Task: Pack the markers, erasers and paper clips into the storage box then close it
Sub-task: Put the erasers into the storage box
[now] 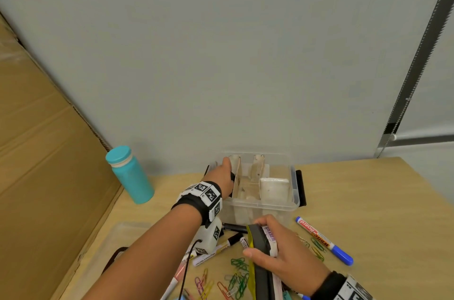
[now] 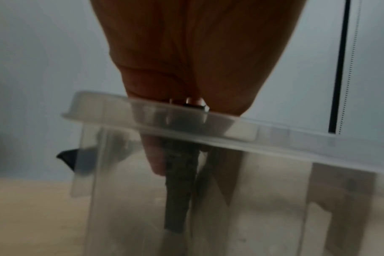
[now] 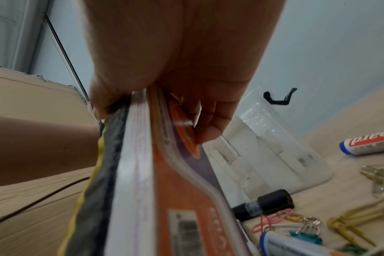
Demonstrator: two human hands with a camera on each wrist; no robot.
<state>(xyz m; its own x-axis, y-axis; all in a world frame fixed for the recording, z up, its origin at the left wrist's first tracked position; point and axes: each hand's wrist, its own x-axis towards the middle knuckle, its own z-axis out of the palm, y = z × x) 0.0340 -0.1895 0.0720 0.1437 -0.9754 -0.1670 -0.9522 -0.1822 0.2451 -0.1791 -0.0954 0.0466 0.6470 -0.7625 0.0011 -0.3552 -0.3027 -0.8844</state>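
Note:
A clear storage box (image 1: pixel 293 191) with cardboard dividers stands open at the table's back. My left hand (image 1: pixel 224 172) reaches into its left compartment and pinches a dark marker (image 2: pixel 178 194), which points down behind the clear wall (image 2: pixel 263 199). In front of the box my right hand (image 1: pixel 277 248) grips a packaged whiteboard eraser (image 1: pixel 264 243) (image 3: pixel 164 173) on edge. A blue-capped marker (image 1: pixel 324 239) lies to the right. More markers (image 1: pixel 221 248) lie under my left wrist. Coloured paper clips (image 1: pixel 235 277) are scattered near the front.
A teal bottle (image 1: pixel 131 177) stands left of the box. The clear lid (image 1: pixel 115 240) lies at the front left beside a large cardboard sheet (image 1: pixel 44 152). A white block (image 1: pixel 274 188) fills the box's right compartment. The wall is close behind.

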